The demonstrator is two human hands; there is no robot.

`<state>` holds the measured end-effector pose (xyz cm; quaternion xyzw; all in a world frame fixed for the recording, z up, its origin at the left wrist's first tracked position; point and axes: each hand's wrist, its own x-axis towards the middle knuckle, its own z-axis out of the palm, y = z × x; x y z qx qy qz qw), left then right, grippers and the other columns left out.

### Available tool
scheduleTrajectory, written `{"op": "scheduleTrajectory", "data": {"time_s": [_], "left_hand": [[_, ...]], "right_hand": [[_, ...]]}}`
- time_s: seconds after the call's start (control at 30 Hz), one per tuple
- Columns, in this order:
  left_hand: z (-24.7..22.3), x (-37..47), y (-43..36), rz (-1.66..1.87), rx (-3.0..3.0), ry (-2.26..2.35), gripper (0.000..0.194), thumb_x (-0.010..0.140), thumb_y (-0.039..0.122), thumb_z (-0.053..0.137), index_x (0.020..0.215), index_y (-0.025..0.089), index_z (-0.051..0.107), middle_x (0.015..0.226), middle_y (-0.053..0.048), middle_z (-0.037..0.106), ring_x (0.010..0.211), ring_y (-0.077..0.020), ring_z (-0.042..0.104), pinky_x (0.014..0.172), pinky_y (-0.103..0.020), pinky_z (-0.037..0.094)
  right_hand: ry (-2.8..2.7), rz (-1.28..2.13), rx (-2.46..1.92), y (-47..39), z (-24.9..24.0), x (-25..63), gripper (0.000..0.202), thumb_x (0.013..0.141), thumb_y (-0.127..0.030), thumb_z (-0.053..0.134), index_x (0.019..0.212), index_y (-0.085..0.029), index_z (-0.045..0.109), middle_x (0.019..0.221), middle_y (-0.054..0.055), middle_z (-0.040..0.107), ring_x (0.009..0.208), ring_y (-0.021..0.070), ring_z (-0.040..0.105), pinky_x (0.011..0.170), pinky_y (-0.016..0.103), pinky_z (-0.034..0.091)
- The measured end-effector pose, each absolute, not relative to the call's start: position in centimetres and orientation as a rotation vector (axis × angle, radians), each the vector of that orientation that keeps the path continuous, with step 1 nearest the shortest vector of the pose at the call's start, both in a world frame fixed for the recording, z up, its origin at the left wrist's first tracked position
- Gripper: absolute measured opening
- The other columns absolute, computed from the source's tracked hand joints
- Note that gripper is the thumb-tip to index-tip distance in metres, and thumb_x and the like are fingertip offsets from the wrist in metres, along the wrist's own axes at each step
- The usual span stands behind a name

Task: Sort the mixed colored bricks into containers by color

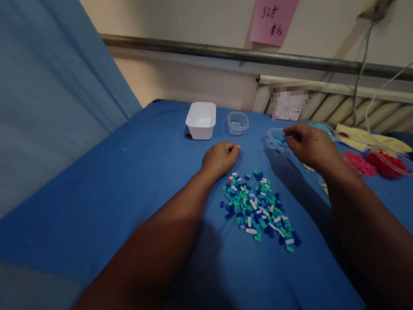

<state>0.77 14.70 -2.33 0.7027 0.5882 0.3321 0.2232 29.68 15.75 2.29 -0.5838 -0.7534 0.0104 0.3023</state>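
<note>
My left hand (222, 159) is closed in a fist, resting just beyond a loose pile of small toy building bricks (258, 208) in blue, teal, green and white. Whatever its curled fingers hold, if anything, is hidden. Over on the right, my right hand (310, 146) is pinched at the edge of a clear plastic container (273, 137) with a few blue bricks in it. What sits between that thumb and finger does not show clearly. A white tub (202, 121) and a small clear container (238, 123) stand beyond my left hand.
Pink bricks (359, 163), red bricks (386, 164) and light-blue bricks (323, 129) lie in containers at the right. A folded yellow cloth (373, 140) is behind them. A radiator (346, 97) and metal rail (197, 52) line the wall; a blue curtain (40, 68) hangs left.
</note>
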Motion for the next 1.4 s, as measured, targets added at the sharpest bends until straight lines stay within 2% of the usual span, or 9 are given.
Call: {"op": "scheduleTrajectory", "data": {"time_s": [0.13, 0.27, 0.37, 0.57, 0.9, 1.03, 1.17, 1.27, 1.4], "left_hand": [[-2.4, 0.7, 14.9, 0.921, 1.925, 1.618, 0.045, 0.101, 0.050, 0.056, 0.066, 0.021, 0.055, 0.063, 0.001, 0.052, 0.062, -0.0165, 0.044, 0.061, -0.036, 0.020], [-2.6, 0.6, 15.0, 0.976, 1.881, 1.563, 0.044, 0.101, 0.049, 0.056, 0.068, 0.020, 0.059, 0.062, 0.001, 0.053, 0.063, -0.0164, 0.048, 0.061, -0.035, 0.022], [-2.4, 0.7, 14.9, 0.982, 1.875, 1.566, 0.045, 0.101, 0.048, 0.055, 0.066, 0.020, 0.056, 0.059, 0.003, 0.049, 0.061, -0.0154, 0.045, 0.061, -0.035, 0.022], [-2.4, 0.8, 14.8, 0.958, 1.917, 1.596, 0.045, 0.101, 0.048, 0.056, 0.066, 0.021, 0.056, 0.060, 0.002, 0.051, 0.061, -0.0157, 0.046, 0.061, -0.036, 0.021], [-2.6, 0.8, 15.0, 0.968, 1.909, 1.603, 0.046, 0.100, 0.049, 0.057, 0.065, 0.021, 0.052, 0.061, 0.001, 0.049, 0.061, -0.0161, 0.043, 0.060, -0.036, 0.019], [-2.5, 0.8, 15.0, 0.970, 1.914, 1.597, 0.046, 0.101, 0.050, 0.057, 0.065, 0.021, 0.053, 0.061, 0.001, 0.050, 0.062, -0.0164, 0.043, 0.060, -0.036, 0.019], [-2.6, 0.8, 15.0, 0.969, 1.920, 1.599, 0.046, 0.101, 0.049, 0.057, 0.065, 0.021, 0.054, 0.062, 0.001, 0.050, 0.063, -0.0166, 0.043, 0.061, -0.036, 0.019], [-2.5, 0.8, 14.9, 0.971, 1.929, 1.593, 0.046, 0.101, 0.049, 0.056, 0.065, 0.021, 0.052, 0.061, 0.001, 0.050, 0.062, -0.0166, 0.043, 0.061, -0.036, 0.020], [-2.4, 0.8, 14.9, 0.957, 1.916, 1.597, 0.046, 0.101, 0.049, 0.057, 0.065, 0.021, 0.053, 0.062, 0.000, 0.051, 0.063, -0.0173, 0.044, 0.061, -0.036, 0.020]], "right_hand": [[-2.080, 0.100, -1.323, 14.6, 1.9, 27.6, 0.030, 0.096, -0.025, 0.066, 0.120, -0.019, 0.082, 0.112, 0.012, 0.084, 0.094, 0.0288, 0.078, 0.093, 0.045, 0.061], [-2.467, 0.486, -0.790, 11.4, 1.6, 22.4, 0.021, 0.102, -0.022, 0.068, 0.116, -0.025, 0.083, 0.112, 0.007, 0.083, 0.100, 0.0224, 0.078, 0.092, 0.034, 0.061], [-2.679, 0.495, -0.606, 9.6, 1.0, 19.4, 0.022, 0.105, -0.022, 0.066, 0.122, -0.020, 0.081, 0.113, 0.011, 0.081, 0.108, 0.0251, 0.075, 0.098, 0.037, 0.059], [-2.734, 0.451, -0.875, 10.8, 0.4, 20.6, 0.019, 0.098, -0.014, 0.069, 0.109, -0.019, 0.084, 0.108, 0.011, 0.081, 0.097, 0.0252, 0.077, 0.091, 0.037, 0.059], [-2.410, 0.884, -1.208, 12.7, 1.1, 23.9, 0.028, 0.087, -0.009, 0.066, 0.105, -0.022, 0.083, 0.087, 0.000, 0.081, 0.072, 0.0150, 0.073, 0.067, 0.025, 0.055], [-2.381, 0.953, -1.191, 12.8, 1.1, 23.9, 0.036, 0.083, -0.005, 0.063, 0.108, -0.022, 0.083, 0.087, -0.001, 0.082, 0.073, 0.0144, 0.073, 0.068, 0.024, 0.056], [-2.397, 0.899, -1.146, 13.0, 1.0, 24.2, 0.043, 0.081, -0.001, 0.058, 0.109, -0.024, 0.083, 0.100, 0.000, 0.085, 0.085, 0.0163, 0.077, 0.077, 0.026, 0.060], [-2.408, 0.773, -1.151, 13.2, 1.1, 24.7, 0.042, 0.083, -0.003, 0.059, 0.111, -0.024, 0.083, 0.107, 0.003, 0.086, 0.094, 0.0200, 0.079, 0.084, 0.031, 0.062], [-2.444, 0.630, -1.241, 13.5, 1.6, 25.6, 0.036, 0.085, -0.007, 0.065, 0.111, -0.022, 0.083, 0.102, 0.005, 0.086, 0.087, 0.0218, 0.079, 0.081, 0.033, 0.063]]}}
